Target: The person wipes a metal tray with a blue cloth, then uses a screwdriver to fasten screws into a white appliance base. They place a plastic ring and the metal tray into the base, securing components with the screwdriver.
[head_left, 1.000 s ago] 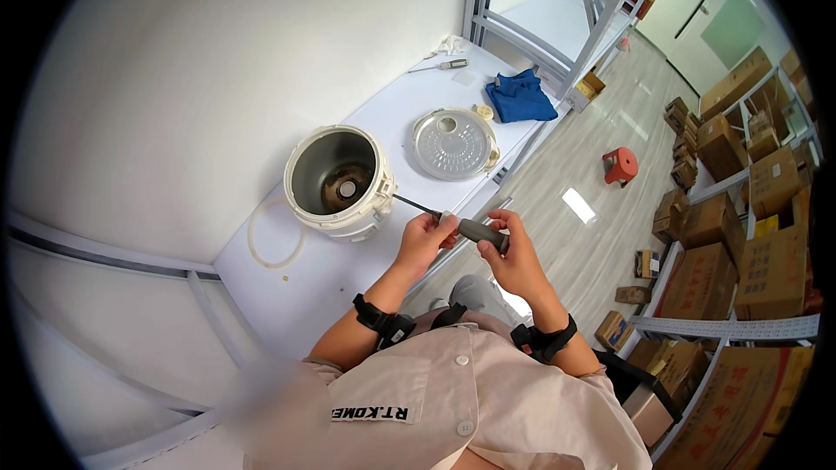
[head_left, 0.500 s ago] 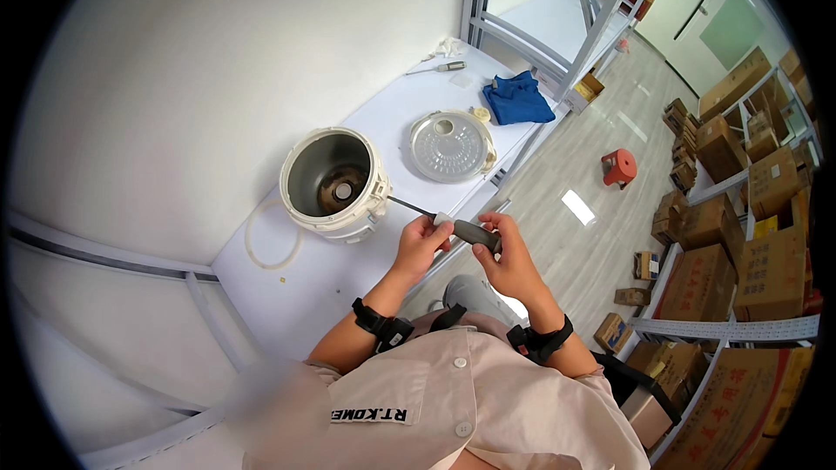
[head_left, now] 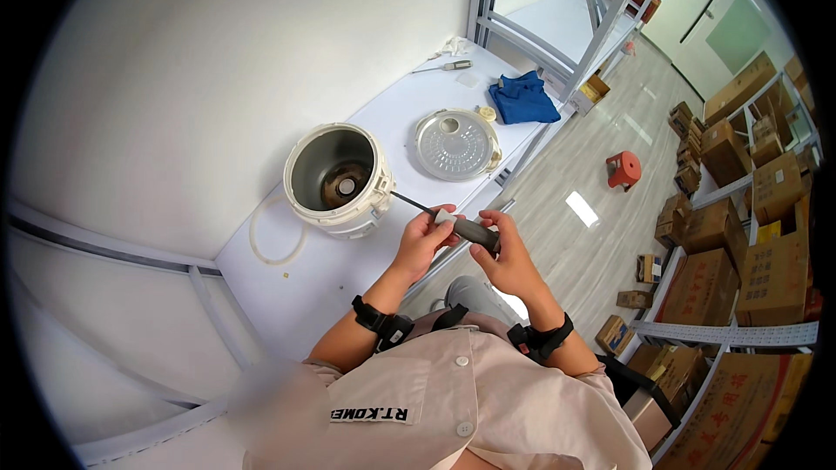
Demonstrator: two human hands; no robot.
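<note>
A screwdriver [head_left: 475,233] with a grey handle spans my two hands. My left hand [head_left: 420,244] is closed around the front of the handle, beside the shaft. Curled about the rear of the same handle is my right hand [head_left: 509,261], thumb and fingers on it. The shaft reaches left to the side of a white rice cooker body [head_left: 353,224]; whether its tip sits in a screw is too small to tell. The cooker stands with its mouth tilted toward the wall side, its grey inside and brown-stained bottom showing.
On the white table [head_left: 287,313] lie a clear round lid [head_left: 454,146], a pale ring [head_left: 252,237], a blue cloth [head_left: 526,100] and another screwdriver [head_left: 455,65]. Metal frame posts [head_left: 540,59] rise at the far end. A red stool [head_left: 623,170] and shelves of cardboard boxes [head_left: 771,265] stand right.
The view has shifted slightly, so the table's things sit a little to the right. Both hands keep their hold on the screwdriver, nearly unmoved.
</note>
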